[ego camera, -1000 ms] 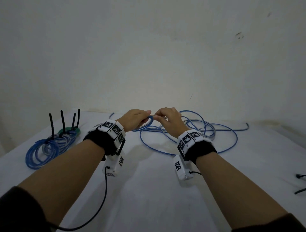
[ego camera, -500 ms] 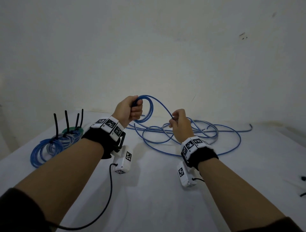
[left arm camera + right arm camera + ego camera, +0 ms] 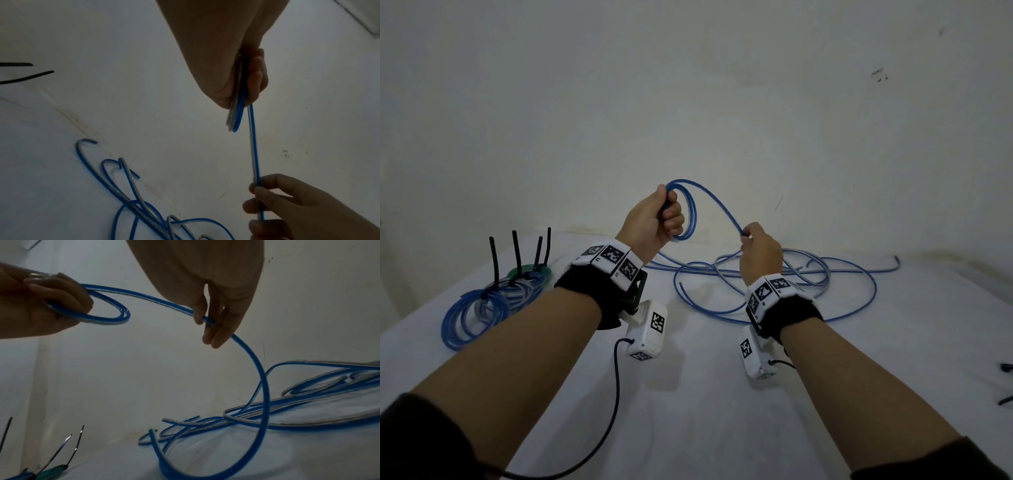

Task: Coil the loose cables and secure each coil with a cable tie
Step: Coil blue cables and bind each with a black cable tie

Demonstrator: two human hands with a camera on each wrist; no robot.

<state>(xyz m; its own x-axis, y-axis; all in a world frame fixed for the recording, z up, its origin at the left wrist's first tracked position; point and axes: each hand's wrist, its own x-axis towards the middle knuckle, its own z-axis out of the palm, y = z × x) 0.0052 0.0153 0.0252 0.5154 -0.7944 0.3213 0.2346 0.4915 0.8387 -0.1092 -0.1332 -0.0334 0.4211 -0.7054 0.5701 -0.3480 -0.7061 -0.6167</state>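
My left hand is raised above the table and grips a small loop of blue cable, also seen edge-on in the left wrist view. From that loop the cable arcs down to my right hand, which pinches it between thumb and fingers. Below the right hand the cable drops to a loose tangle of blue and grey cable on the white table. Finished coils with black cable ties standing upright lie at the far left.
The white table meets a white wall at the back. Loose black cable ties lie at the right edge and show in the left wrist view. A black cord from the left wrist camera trails over the table.
Both hands rose from the table with the cable. The left hand formed and lifted a small loop; the right hand moved away to the right along the cable.
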